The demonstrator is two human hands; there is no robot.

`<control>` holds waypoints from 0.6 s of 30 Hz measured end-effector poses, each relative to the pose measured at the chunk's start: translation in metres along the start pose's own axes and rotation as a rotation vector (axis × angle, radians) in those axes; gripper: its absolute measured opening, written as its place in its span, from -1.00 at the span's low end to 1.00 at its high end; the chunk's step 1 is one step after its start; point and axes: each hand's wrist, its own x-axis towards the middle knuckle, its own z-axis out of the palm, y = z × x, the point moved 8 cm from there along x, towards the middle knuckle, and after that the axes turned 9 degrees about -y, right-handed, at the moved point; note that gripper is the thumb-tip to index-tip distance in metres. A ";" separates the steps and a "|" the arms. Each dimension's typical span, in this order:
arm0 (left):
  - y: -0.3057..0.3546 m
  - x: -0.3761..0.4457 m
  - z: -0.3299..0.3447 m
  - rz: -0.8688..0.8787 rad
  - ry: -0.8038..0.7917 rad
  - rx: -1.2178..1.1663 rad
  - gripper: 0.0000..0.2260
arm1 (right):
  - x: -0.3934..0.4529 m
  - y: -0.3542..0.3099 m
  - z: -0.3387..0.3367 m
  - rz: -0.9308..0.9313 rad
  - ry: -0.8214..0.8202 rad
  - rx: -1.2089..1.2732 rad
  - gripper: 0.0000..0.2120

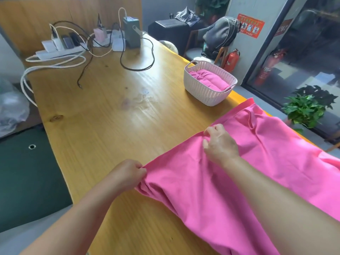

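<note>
On the table (110,126), the left hand (127,174) and right hand (219,144) pinch the cloth (230,181) edge in curled fingers, and uneven pulling could wrinkle it.

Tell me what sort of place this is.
Probably an office or workroom, not a home: a long wooden table carrying a power strip crowded with chargers, and a fire extinguisher near a red safety notice.

Beyond the right grip (220,144), a glossy wooden table (110,111); farther right, dark window (303,52), fire extinguisher (232,59), potted plant (307,107).
</note>
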 end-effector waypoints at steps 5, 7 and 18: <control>-0.016 -0.002 0.005 -0.135 -0.149 0.491 -0.62 | -0.024 0.018 0.024 0.029 -0.237 -0.070 -0.68; -0.005 -0.001 -0.001 -0.174 -0.085 0.752 -0.64 | -0.024 0.020 0.019 -0.013 -0.274 -0.027 -0.70; 0.215 0.062 0.054 0.531 0.199 0.342 -0.81 | 0.041 0.110 -0.079 0.279 0.139 0.154 -0.77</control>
